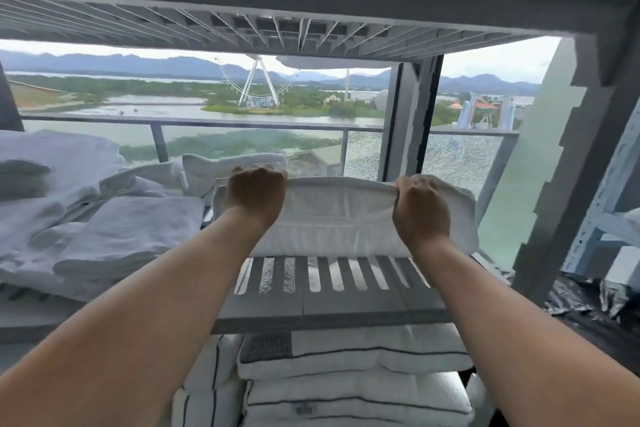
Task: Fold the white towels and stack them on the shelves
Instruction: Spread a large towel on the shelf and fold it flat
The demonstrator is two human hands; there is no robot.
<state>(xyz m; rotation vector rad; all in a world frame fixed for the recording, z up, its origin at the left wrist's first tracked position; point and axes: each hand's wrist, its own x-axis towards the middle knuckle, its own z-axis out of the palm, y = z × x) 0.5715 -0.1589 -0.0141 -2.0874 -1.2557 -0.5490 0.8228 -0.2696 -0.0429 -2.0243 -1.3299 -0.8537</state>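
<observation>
A folded white towel (332,218) lies on the slatted grey shelf (311,305) in front of me. My left hand (254,196) grips its left end with curled fingers over the top edge. My right hand (420,210) grips its right end the same way. Both forearms reach forward over the shelf's front edge. A second folded white towel (221,166) sits just behind the left hand. More white towels (104,229) lie in loose stacks on the left part of the same shelf.
A grey shelf (311,21) hangs close overhead. A grey upright post (568,163) stands at the right. Below the shelf lie stacked white linens with dark stripes (353,357). A window with a balcony railing (207,123) is behind the rack.
</observation>
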